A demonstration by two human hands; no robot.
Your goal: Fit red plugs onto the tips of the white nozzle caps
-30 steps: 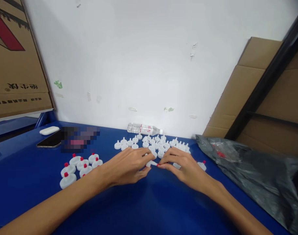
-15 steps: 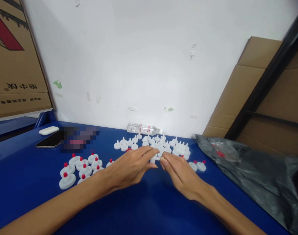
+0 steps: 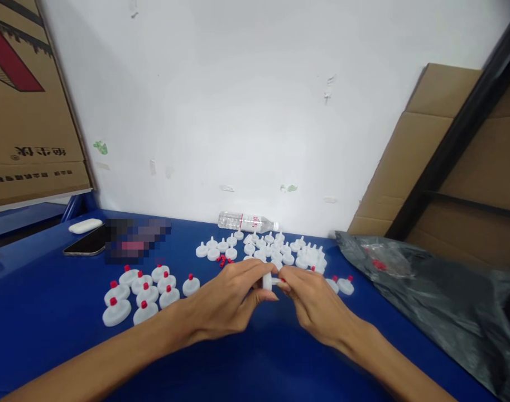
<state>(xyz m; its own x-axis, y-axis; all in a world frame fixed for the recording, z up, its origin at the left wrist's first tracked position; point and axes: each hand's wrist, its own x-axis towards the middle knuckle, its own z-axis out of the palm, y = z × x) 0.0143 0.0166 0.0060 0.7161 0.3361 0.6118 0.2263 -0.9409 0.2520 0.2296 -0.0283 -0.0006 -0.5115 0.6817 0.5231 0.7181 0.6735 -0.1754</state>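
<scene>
Between the thumb and fingers of my left hand [image 3: 232,293] is a white plastic spout lid [image 3: 267,281], turned on its side with the spout pointing right. My right hand [image 3: 316,298] pinches a small red cap [image 3: 283,281] at the spout's tip; the fingers partly hide it. Past my hands stand many bare white spout lids [image 3: 261,245], with a few loose red caps [image 3: 224,261] lying near them. To the left are several red-capped lids [image 3: 146,294]. More red-capped lids [image 3: 346,285] sit just right of my right hand.
A clear plastic bottle [image 3: 246,221] lies against the white wall. At the left of the blue table [image 3: 255,357] are a phone [image 3: 85,241] and a white case [image 3: 85,225]. Grey plastic sheeting [image 3: 439,301], with a bag of red caps [image 3: 379,264], covers the right edge.
Both hands have come slightly lower and nearer to me. The lid's side and spout now show between them, with red at the tip. The loose red caps are less covered.
</scene>
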